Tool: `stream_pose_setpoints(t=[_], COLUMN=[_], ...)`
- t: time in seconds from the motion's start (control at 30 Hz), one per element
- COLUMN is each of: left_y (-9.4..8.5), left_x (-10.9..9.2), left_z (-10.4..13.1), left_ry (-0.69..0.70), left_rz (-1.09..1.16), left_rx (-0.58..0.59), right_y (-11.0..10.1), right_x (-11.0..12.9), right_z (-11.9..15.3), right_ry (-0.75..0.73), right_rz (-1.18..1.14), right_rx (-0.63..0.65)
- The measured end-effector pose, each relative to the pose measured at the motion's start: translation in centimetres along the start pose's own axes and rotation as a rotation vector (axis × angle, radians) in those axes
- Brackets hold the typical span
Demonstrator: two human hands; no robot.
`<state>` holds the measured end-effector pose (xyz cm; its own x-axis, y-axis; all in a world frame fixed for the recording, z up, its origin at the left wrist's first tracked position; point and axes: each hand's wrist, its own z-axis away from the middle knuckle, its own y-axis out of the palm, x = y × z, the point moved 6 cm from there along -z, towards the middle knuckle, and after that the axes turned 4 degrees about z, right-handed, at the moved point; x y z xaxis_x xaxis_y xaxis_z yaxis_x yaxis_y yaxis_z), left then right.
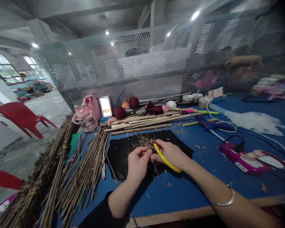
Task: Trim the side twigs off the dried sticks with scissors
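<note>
My right hand (169, 152) is closed around a pair of scissors with yellow handles (165, 159); the dark blades (143, 137) point up and to the left. Close beside it, my left hand (138, 163) has its fingertips pinched together, almost touching the right fingers. What sits in that pinch is too small and covered to make out. A thin dry stalk (160, 174) hangs below the fingers. Under both hands lies a black cloth (118, 158) with dry plant scraps (142, 144) on it.
Dry stalks (85, 174) cover the table's left side. Bamboo sticks (142, 122), yarn balls (134, 102) and a pink basket (89, 123) line the back. At right are a blue glue gun (210, 125), a magenta power strip (242, 158) and cables. A red chair (21, 117) stands left.
</note>
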<state>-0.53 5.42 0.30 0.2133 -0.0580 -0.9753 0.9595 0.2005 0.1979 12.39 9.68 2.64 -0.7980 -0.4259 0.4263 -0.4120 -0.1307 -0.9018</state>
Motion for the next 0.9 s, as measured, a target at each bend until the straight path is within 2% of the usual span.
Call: stream_pose_setpoints(t=[0.13,0.27,0.47,0.7,0.9], left_y=[0.0,-0.1,-0.4,-0.4,-0.4], left_x=[0.1,-0.1,-0.4,0.1,-0.2], left_z=[0.0,0.0,-0.1,-0.1,-0.2], left_ry=[-0.005,-0.018,0.007,0.026,0.03], left_rz=[0.004,0.007,-0.01,-0.038,-0.046], left_rx=[0.011,0.002,-0.029,-0.021,-0.028], right_y=[0.3,0.7,-0.1,-0.2,0.0], right_x=[-0.7,-0.9,-0.6,-0.2,0.4], right_z=[-0.2,-0.5,-0.3,-0.1,0.0], right_ry=[0.023,0.014,0.032,-0.008,0.014], right_rz=[0.016,-0.074,0.052,0.006,0.06], right_rx=[0.002,0.018,-0.049,-0.056,0.007])
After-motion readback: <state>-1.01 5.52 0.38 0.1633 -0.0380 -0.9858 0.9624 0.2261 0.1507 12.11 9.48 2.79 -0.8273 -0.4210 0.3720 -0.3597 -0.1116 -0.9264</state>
